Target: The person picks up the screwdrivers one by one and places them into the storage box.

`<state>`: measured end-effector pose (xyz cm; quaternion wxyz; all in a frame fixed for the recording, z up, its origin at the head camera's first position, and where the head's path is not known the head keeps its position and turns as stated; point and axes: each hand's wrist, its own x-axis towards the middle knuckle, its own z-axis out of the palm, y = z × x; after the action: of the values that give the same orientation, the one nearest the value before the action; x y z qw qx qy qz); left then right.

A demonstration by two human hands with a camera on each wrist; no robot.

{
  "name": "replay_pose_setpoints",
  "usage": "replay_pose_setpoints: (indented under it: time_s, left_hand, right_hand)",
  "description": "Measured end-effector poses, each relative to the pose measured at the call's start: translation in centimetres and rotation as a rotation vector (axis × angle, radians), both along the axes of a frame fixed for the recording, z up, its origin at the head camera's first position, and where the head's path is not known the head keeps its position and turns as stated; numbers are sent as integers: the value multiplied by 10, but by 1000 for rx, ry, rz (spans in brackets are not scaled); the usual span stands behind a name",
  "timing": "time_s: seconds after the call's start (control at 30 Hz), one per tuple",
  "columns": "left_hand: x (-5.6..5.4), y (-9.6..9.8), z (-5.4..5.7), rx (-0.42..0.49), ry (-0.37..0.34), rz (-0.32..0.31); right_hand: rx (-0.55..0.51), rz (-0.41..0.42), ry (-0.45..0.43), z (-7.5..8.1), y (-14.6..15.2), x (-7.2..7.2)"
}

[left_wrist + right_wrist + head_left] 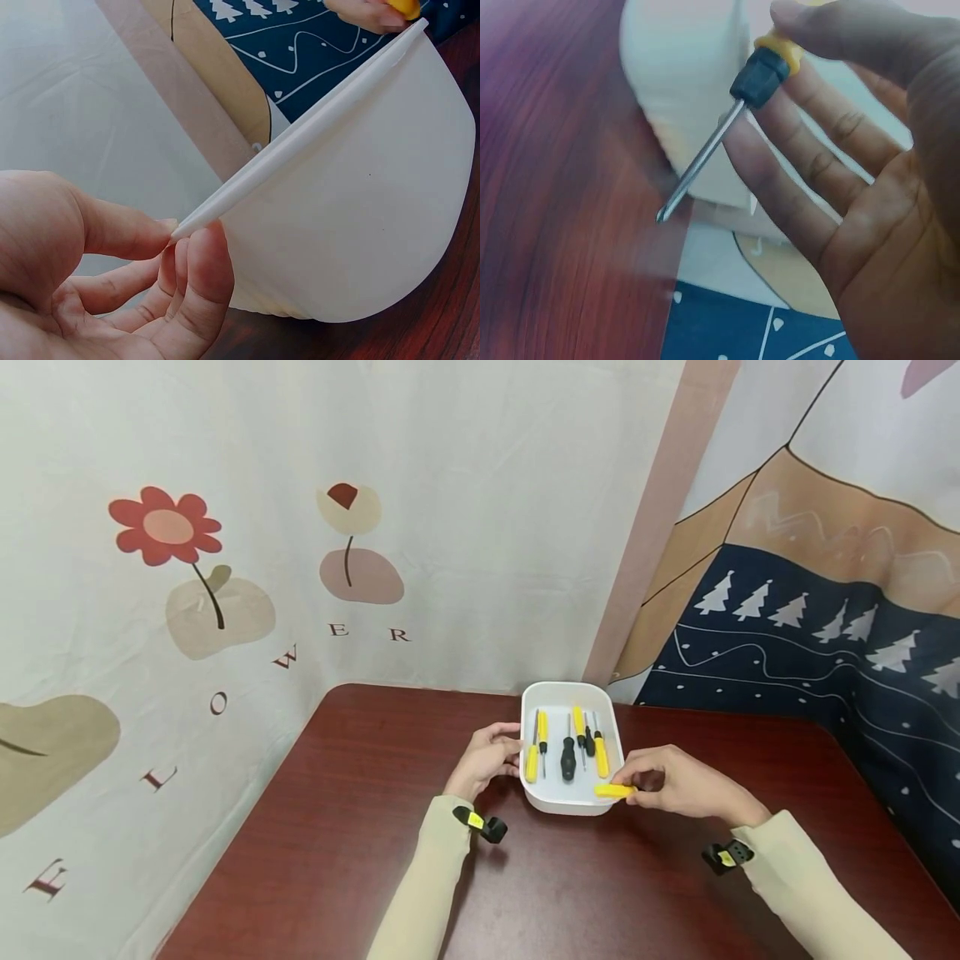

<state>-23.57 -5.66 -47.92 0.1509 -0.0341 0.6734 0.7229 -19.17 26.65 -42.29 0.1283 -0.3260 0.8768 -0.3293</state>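
A white plastic tub [572, 807] stands near the back edge of the table. My left hand [483, 762] is at its left side; in the left wrist view, thumb and fingers pinch the tub's rim [300, 124]. Over the tub's front right corner, my right hand [686, 783] holds a yellow-handled screwdriver [613, 791]. The right wrist view shows its black collar [759, 76] and bare metal shaft [705, 157], tip pointing away from the fingers. Inside the tub lie several screwdrivers, among them a larger black-handled one [567, 762] and a yellow-and-black one [602, 757].
The dark red wooden table [337, 827] runs out to both sides of the tub. A pale curtain [480, 527] with printed flowers hangs close behind it. To the right hangs a dark blue printed cloth [750, 652].
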Motion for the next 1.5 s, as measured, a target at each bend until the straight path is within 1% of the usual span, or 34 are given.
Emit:
replay_pose_setpoints:
  time_s: [0.23, 0.37, 0.53, 0.7, 0.93, 1.2, 1.5]
  left_hand:
    - [2, 0, 2, 4, 0, -3]
    - [2, -1, 1, -1, -1, -1]
    - [3, -2, 0, -1, 5, -7]
    - [3, 0, -1, 0, 4, -11]
    - [3, 0, 4, -6, 7, -6]
    - [2, 0, 3, -7, 1, -2]
    - [0, 0, 1, 1, -8, -4]
  right_hand:
    - [-9, -52, -7, 4, -9, -4]
    - [-18, -69, 0, 6, -15, -9]
    - [-12, -110, 7, 11, -20, -12]
    - [-16, -132, 34, 16, -23, -17]
    - [-14, -170, 60, 19, -30, -27]
    - [-10, -214, 88, 24, -38, -36]
    - [-19, -301, 95, 30, -50, -46]
